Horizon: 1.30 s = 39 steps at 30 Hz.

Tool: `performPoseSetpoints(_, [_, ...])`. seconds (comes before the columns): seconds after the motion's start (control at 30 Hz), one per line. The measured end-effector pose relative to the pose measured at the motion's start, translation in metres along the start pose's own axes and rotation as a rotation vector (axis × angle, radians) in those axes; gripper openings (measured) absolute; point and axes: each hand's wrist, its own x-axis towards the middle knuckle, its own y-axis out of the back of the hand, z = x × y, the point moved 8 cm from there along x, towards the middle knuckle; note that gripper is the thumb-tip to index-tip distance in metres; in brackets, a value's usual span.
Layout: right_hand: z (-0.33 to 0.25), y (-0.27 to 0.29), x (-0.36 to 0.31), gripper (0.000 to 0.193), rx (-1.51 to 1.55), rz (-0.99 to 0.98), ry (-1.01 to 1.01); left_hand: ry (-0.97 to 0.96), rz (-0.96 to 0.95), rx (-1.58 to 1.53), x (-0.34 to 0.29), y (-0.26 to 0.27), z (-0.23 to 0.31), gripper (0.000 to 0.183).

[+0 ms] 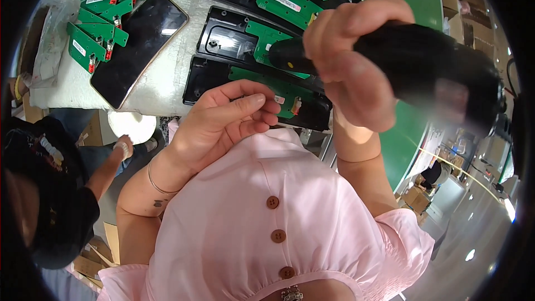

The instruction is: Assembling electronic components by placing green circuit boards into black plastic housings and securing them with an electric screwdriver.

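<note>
My right hand (356, 61) is wrapped around a black electric screwdriver (429, 61), blurred by motion. The tool's narrow nose points left over the black plastic housings. My left hand (228, 114) is curled in front of the nearest housing (195, 81), thumb against the bent fingers; whatever they may hold is hidden. A green circuit board (287, 106) with a white label and a small red-and-white connector lies in that housing. Just behind it is a second housing (228, 42) with its own green board (259, 50), partly covered by the screwdriver.
More housings with boards (284, 3) line the table's far side. A dark smartphone (139, 50) lies left of them, beside a pile of loose green boards (103, 33). A clear plastic bag (53, 44) is at the far left. Another person (47, 189) is near on the left.
</note>
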Motion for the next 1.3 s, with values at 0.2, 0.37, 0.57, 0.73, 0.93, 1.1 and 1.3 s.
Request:
performPoseSetpoints(0.2, [-0.001,0.004,0.024,0.031,0.177,0.094,0.027,-0.042,0.022,-0.017,-0.003,0.004,0.004,0.021])
performPoseSetpoints(0.37, [0.028,-0.001,0.031,0.025,0.190,0.314,-0.244,0.006,0.001,-0.026,-0.012,0.003,0.000,0.033])
performPoseSetpoints(0.57, [0.036,-0.009,0.035,0.025,0.177,0.260,-0.253,-0.080,0.005,-0.073,-0.018,0.011,0.007,0.035])
performPoseSetpoints(0.73, [0.021,-0.017,0.050,0.024,0.472,0.002,0.039,-0.101,0.183,-0.067,-0.017,0.023,0.015,0.041])
performPoseSetpoints(0.93, [-0.022,-0.024,0.026,0.037,0.352,-0.122,-0.062,-0.175,0.185,-0.154,-0.019,0.014,0.021,0.035])
performPoseSetpoints(1.1, [-0.040,-0.019,0.017,0.030,0.316,-0.108,-0.113,-0.215,0.102,-0.133,-0.013,0.014,0.020,0.024])
performPoseSetpoints(1.3, [-0.056,-0.007,0.002,0.028,0.329,0.110,0.059,-0.158,0.037,-0.204,-0.011,0.006,0.012,0.020])
